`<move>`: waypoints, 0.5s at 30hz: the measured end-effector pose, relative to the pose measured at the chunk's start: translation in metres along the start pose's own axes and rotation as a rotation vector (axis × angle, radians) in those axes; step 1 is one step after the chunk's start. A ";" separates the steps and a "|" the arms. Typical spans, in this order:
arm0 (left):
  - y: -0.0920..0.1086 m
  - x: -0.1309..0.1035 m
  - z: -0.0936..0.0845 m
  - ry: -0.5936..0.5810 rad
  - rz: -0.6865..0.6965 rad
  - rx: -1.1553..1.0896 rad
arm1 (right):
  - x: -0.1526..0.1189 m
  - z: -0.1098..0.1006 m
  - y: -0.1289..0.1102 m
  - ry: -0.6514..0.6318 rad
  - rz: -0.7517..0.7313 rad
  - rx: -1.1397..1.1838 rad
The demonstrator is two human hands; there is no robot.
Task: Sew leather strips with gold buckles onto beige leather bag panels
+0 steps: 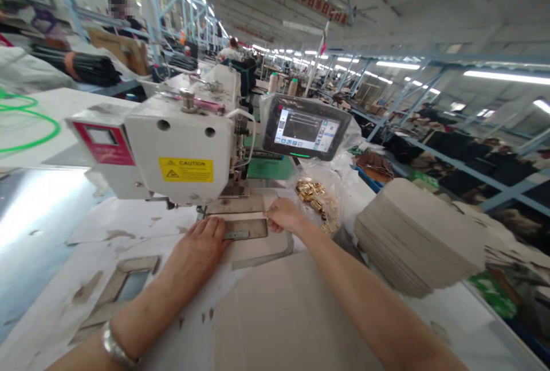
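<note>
Under the head of a white sewing machine (184, 147) lies a beige panel (258, 250) with a metal-edged slot frame (247, 229) on it. My left hand (206, 245) rests flat, palm down, at the left end of the frame, its fingers pointing to the needle area. At the frame's right end my right hand (281, 216) is closed, thumb and forefinger pinched; what they hold is too small to make out. Another beige sheet (283, 313) spreads below my hands, towards me.
A control screen (305, 130) stands behind my right hand. Beside it are a plastic bag of gold metal pieces (315, 199) and a tall stack of beige panels (412, 233). A rectangular frame (129, 282) lies at left. Green tubing (38, 124) is at far left; people sit farther back.
</note>
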State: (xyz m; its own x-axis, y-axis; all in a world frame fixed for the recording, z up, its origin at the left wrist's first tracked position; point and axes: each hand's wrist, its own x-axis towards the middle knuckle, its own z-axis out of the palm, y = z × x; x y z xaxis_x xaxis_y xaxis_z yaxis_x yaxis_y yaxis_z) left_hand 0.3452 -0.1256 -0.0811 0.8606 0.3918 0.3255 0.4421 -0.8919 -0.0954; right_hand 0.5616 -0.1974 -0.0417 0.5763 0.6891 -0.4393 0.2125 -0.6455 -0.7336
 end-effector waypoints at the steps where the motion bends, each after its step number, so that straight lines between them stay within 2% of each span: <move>1: 0.000 0.001 -0.002 -0.012 -0.001 -0.005 | 0.000 0.000 0.000 0.002 0.003 0.007; 7: -0.007 -0.002 -0.002 -0.023 -0.018 -0.023 | -0.001 0.002 -0.005 -0.034 0.046 0.052; 15: -0.039 -0.016 -0.007 -0.084 -0.055 -0.060 | 0.001 0.026 -0.028 -0.103 0.086 0.041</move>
State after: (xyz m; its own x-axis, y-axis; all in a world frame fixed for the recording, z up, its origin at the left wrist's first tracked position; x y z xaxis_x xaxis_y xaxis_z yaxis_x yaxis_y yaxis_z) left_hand 0.3119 -0.0984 -0.0764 0.8547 0.4555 0.2488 0.4752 -0.8796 -0.0222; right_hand 0.5353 -0.1703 -0.0348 0.5062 0.6634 -0.5510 0.1326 -0.6912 -0.7104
